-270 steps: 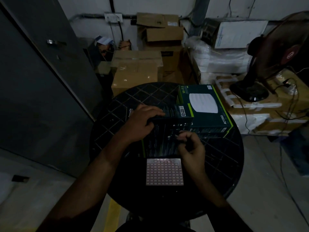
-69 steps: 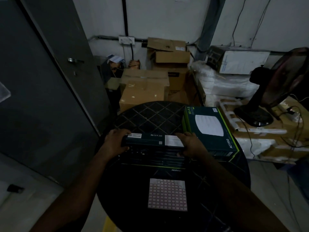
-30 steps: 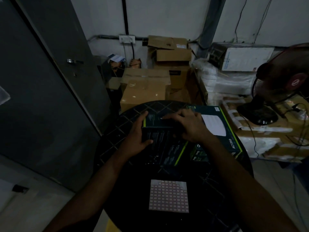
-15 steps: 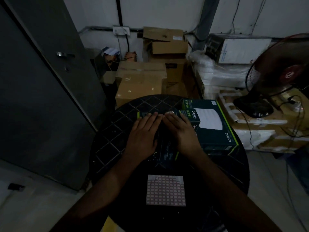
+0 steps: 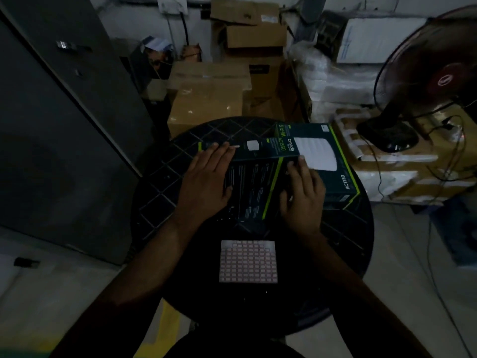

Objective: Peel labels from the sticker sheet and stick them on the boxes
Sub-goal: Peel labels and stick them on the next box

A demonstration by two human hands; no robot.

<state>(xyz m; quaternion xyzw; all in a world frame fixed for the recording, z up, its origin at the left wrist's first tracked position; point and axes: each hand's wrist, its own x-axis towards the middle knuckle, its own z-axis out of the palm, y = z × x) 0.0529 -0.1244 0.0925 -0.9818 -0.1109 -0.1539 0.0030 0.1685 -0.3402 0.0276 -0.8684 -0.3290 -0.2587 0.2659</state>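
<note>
A dark box with green stripes [image 5: 254, 184] lies flat in the middle of the round black table [image 5: 160, 177]. My left hand [image 5: 206, 182] rests flat on its left part, fingers straight and reaching its far edge. My right hand [image 5: 303, 192] lies on its right part, fingers loosely bent. A second dark green box with a white disc picture [image 5: 335, 161] sits to the right, touching the first. The pink sticker sheet [image 5: 248, 261] lies on the table near me, between my forearms.
Brown cardboard boxes [image 5: 209, 99] are stacked behind the table. White wrapped bundles [image 5: 335, 89] and a standing fan [image 5: 423, 81] fill the right side with loose cables. A grey metal door [image 5: 51, 125] stands at left.
The box was turned and laid flat on the table. My hands, which lay close together on it half a second ago, have spread apart to its left and right parts.
</note>
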